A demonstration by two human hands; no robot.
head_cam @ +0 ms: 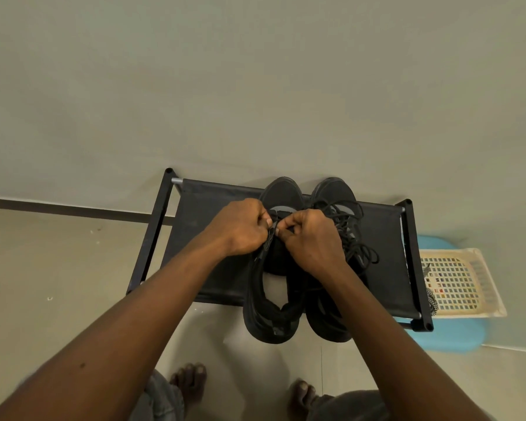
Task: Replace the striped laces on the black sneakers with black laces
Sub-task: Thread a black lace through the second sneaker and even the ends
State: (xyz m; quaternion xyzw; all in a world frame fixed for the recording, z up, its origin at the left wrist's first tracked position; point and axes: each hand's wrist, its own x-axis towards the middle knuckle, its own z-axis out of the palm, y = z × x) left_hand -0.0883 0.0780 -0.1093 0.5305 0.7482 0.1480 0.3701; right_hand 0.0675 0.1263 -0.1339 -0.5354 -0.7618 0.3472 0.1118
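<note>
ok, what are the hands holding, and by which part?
The left hand and right hand both pinch the thin black lace on the black fabric sneaker beneath them, over its tongue; fingers hide the exact spot.

black lace point(265, 245) ends inside fingers point(287, 236)

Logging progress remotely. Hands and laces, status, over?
Both pinching: left hand, right hand on black lace over left sneaker. The right sneaker carries loose black laces. The striped lace lies off, right of rack. Nothing in the way.
</note>
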